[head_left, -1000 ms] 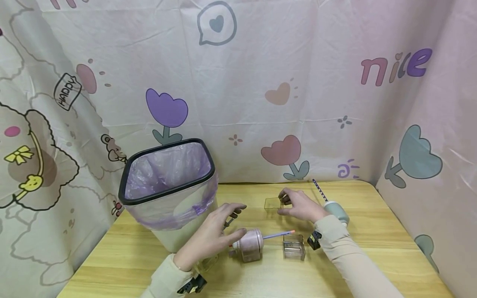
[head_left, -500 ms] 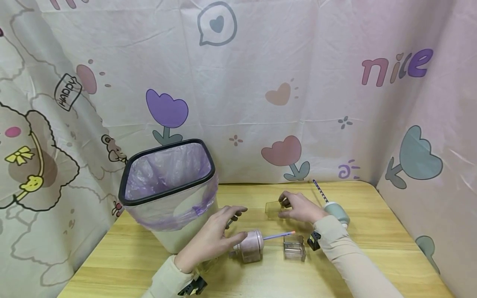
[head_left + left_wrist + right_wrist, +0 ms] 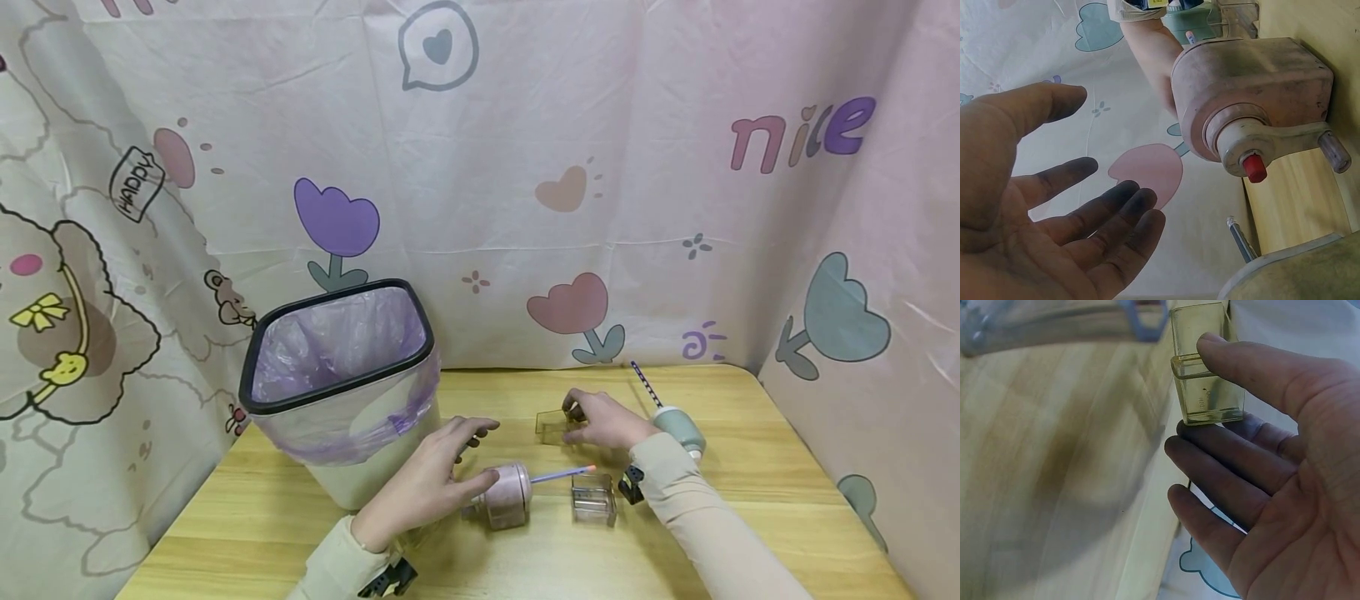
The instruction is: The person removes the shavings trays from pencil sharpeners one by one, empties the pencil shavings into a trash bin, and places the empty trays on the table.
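Note:
My right hand [image 3: 606, 419] pinches a clear yellowish shavings drawer [image 3: 552, 427] between thumb and fingers, low over the table. The right wrist view shows the drawer [image 3: 1210, 397] upright, with the thumb across its near side and no shavings visible inside. My left hand [image 3: 431, 479] hovers with fingers apart beside a pink crank pencil sharpener [image 3: 508, 497], holding nothing. A purple pencil [image 3: 558, 475] sticks out of that sharpener. In the left wrist view its white crank [image 3: 1279, 142] has a red tip. A second clear drawer [image 3: 593, 500] lies to its right.
A lined trash bin [image 3: 337, 400] stands at the left. A teal sharpener [image 3: 678, 429] with a dotted pencil [image 3: 646, 385] lies right of my right hand. A yellowish rounded body [image 3: 1310, 275] and a dark pencil [image 3: 1241, 239] show low in the left wrist view. A printed curtain [image 3: 480, 167] backs the table.
My right hand has shifted slightly toward me and to the right with the shavings drawer, which has tipped a little. The left hand is nearly still.

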A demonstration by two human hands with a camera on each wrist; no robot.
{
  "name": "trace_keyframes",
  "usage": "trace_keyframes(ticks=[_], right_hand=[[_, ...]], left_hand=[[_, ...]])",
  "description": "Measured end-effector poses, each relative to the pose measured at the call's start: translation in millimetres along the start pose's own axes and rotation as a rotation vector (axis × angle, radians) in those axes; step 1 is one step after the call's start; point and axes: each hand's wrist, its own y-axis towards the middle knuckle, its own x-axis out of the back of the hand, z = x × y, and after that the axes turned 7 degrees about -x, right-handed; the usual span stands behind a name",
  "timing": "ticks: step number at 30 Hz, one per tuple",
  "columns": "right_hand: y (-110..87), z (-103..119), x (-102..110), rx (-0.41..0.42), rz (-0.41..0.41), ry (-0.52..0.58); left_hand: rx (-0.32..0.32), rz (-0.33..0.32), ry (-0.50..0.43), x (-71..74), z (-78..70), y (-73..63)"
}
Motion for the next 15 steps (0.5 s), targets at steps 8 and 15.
trace_keyframes(ticks=[8,15], right_hand=[[0.5,0.4,-0.7,-0.017,0.014,-0.006],[1.6,-0.4,-1.5,-0.014,0.008,-0.032]], left_hand=[[-0.003,0.011,-0.023,0.5,1.0,-0.8],[-0.003,0.015,-0.022,0.4,1.0,-1.1]])
